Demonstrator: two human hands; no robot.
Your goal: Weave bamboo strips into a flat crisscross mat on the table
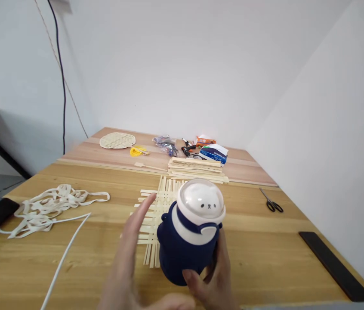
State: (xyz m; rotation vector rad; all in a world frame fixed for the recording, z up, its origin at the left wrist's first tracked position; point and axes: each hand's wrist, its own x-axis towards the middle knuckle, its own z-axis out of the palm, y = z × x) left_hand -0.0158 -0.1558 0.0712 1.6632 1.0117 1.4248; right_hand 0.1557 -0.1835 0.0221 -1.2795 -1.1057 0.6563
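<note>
Wooden table (pixel 266 258): right hand (pixel 212 280) gripping navy bottle (pixel 190 232), left hand (pixel 130 254) flat open, seemingly untouching.

A wooden counter (pixel 266 254) carries a woven strip mat (pixel 156 215) at its middle, a stack of strips (pixel 198 169) behind it, and white tape (pixel 46 209) tangled at the left. Scissors (pixel 271 201) and a black bar (pixel 333 265) lie at the right; a round woven fan (pixel 118 140) and small clutter (pixel 201 148) lie at the far edge.
</note>
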